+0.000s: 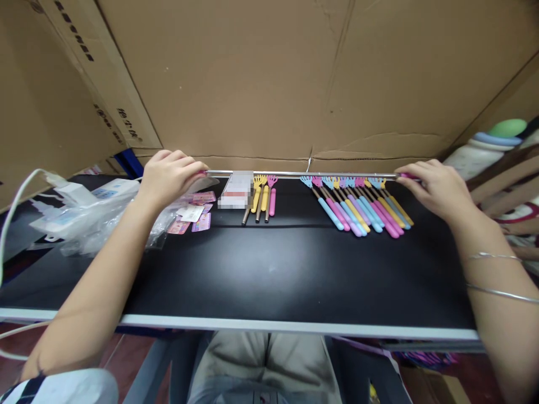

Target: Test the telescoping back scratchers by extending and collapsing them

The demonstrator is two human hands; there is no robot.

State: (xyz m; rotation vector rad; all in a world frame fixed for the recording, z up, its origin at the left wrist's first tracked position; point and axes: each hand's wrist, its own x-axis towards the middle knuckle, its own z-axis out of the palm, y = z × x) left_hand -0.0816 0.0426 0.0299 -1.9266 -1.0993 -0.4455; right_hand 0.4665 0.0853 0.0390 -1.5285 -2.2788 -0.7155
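Observation:
A long thin metal telescopic rod [303, 174] stretches across the far side of the black table [269, 269]. My left hand [170, 174] is closed on its left end. My right hand [438, 188] grips its right end, where a pink handle shows. Below the rod lies a row of several small back scratchers [362, 205] with blue, pink, yellow and purple handles and hand-shaped heads. Three more scratchers [261, 199], yellow and pink, lie left of them beside a white and red card [236, 191].
Clear plastic bags [96, 216] and small pink labels [191, 216] lie at the left, with a white charger and cable [67, 193] beyond. Brown cardboard walls [269, 78] stand close behind the table. Stacked items sit at the far right [497, 151].

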